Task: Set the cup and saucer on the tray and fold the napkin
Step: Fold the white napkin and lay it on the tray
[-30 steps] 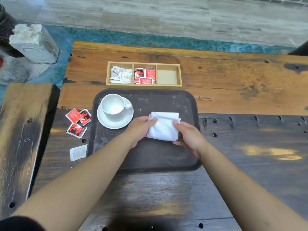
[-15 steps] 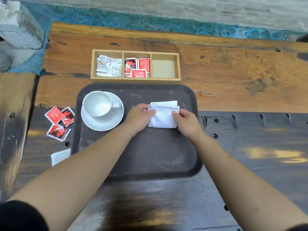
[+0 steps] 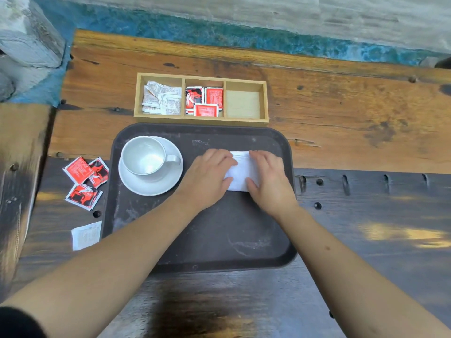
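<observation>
Cup (image 3: 143,156) on saucer (image 3: 156,184), left of napkin (image 3: 241,174)

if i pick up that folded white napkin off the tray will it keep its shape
Probably not. The napkin looks thin and soft, so it would likely sag and unfold. Both hands, left and right, lie flat on it, as if pressing the folds down. It seems very light.

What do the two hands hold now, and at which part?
Both hands press flat on the folded white napkin on the tray: left hand on its left side, right hand on its right.
</observation>
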{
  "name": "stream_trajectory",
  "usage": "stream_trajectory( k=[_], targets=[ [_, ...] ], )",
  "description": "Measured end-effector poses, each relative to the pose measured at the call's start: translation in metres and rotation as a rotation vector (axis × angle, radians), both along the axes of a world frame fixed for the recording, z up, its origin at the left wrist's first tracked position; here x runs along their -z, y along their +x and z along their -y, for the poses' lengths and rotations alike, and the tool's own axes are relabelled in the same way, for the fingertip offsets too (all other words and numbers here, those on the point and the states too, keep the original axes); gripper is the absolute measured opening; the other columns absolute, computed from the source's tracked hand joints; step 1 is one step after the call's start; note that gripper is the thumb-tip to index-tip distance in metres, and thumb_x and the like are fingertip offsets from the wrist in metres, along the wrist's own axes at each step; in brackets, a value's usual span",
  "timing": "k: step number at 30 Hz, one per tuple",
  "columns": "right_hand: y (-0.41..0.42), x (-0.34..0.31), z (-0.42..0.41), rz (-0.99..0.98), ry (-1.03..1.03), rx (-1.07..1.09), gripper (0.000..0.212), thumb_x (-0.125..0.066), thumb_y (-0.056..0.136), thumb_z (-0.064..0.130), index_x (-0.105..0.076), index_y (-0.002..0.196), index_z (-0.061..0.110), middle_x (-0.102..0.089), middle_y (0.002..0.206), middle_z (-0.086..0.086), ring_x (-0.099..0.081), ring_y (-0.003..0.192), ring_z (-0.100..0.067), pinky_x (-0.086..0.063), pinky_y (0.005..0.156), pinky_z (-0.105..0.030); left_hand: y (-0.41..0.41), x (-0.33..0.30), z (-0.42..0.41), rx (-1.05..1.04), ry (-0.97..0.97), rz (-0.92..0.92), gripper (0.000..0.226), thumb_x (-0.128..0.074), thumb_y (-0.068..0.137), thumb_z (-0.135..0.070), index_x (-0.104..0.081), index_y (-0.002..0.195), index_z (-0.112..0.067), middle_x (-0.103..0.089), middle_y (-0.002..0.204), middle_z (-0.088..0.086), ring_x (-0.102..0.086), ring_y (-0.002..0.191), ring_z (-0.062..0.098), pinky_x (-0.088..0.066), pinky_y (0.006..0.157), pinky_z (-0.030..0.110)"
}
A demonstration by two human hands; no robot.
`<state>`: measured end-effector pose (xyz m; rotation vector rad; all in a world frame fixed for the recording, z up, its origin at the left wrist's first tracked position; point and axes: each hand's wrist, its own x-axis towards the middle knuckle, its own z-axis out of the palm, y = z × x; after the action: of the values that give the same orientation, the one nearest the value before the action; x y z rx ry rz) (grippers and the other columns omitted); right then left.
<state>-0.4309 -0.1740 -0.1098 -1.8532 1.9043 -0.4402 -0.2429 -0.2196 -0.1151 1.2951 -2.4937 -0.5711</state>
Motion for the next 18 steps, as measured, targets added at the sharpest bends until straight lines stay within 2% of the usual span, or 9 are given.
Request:
stream_trajectory(
  k=[3,6,13,18],
  targets=[
    [0.001,0.003,0.004,-0.113,0.161,-0.076,0.070,-0.060,0.088,0.020,-0.029,0.150,0.008,-0.033,0.155,-0.006,-0.022,0.141,-0.023,-0.029,0.116,-0.037,0.000,0.007,0.000,0.031,0.118,0.212,0.061,-0.058,0.093,-0.036,-0.037,0.147,-0.018,-0.029,0.159,0.000,-0.027,0.144,0.022,-0.034,0.110,0.042],
    [0.000,0.007,0.008,-0.145,0.262,-0.089,0.070,-0.054,0.093,0.025,-0.022,0.153,0.009,-0.022,0.161,-0.004,-0.014,0.147,-0.021,-0.026,0.119,-0.037,0.000,0.015,0.000,0.028,0.169,0.308,0.065,-0.051,0.097,-0.039,-0.023,0.153,-0.020,-0.014,0.165,-0.002,-0.020,0.148,0.021,-0.027,0.115,0.045],
    [-0.001,0.007,0.011,-0.264,0.351,-0.147,0.068,-0.046,0.098,0.032,-0.015,0.155,0.011,-0.009,0.165,0.002,-0.010,0.148,-0.022,-0.031,0.117,-0.042,-0.004,0.016,0.002,-0.002,0.255,0.319,0.065,-0.050,0.098,-0.038,-0.021,0.154,-0.020,-0.008,0.165,-0.005,-0.020,0.147,0.020,-0.024,0.116,0.047],
    [0.006,-0.004,0.010,-0.256,0.382,-0.091,0.066,-0.047,0.097,0.030,-0.018,0.154,0.014,-0.012,0.165,0.004,-0.002,0.151,-0.024,-0.028,0.117,-0.048,0.003,0.003,-0.005,0.005,0.296,0.284,0.059,-0.052,0.097,-0.030,-0.028,0.151,-0.022,-0.006,0.165,-0.003,-0.031,0.141,0.026,-0.038,0.108,0.047]
  ],
)
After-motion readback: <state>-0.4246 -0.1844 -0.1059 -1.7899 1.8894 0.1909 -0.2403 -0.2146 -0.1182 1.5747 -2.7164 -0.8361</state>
